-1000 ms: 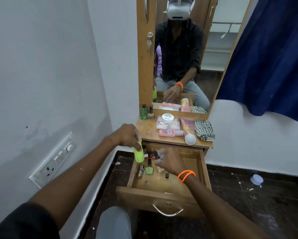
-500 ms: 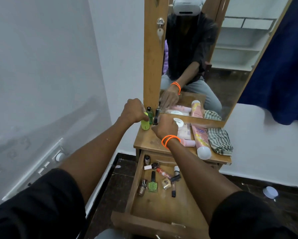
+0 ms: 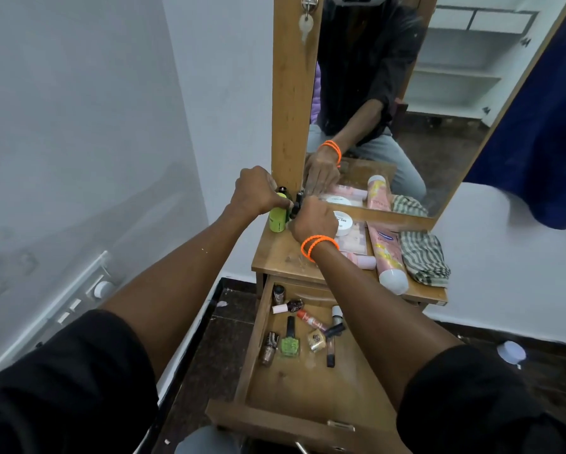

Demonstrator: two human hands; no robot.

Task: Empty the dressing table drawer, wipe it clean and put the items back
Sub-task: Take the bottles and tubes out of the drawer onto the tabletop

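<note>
You are gripping the green bottle [image 3: 277, 218] with your left hand [image 3: 254, 191], fingers curled round its top, and standing it on the tabletop [image 3: 276, 253] at the back left corner, against the mirror post [image 3: 293, 93]. Your right hand [image 3: 313, 221], wearing orange bands [image 3: 317, 245], is sitting at three o'clock of the bottle with its fingers curled toward a small dark bottle [image 3: 298, 204]; whether they are pinching it I cannot tell. The drawer [image 3: 294, 394] is standing open at six o'clock of your hands, holding nail polishes, among them a green polish [image 3: 290, 345] and a gold jar [image 3: 316, 340]. At three o'clock on the tabletop, a white jar [image 3: 343, 223], a pink tube [image 3: 386, 253] and a striped cloth [image 3: 422, 257] are lying.
</note>
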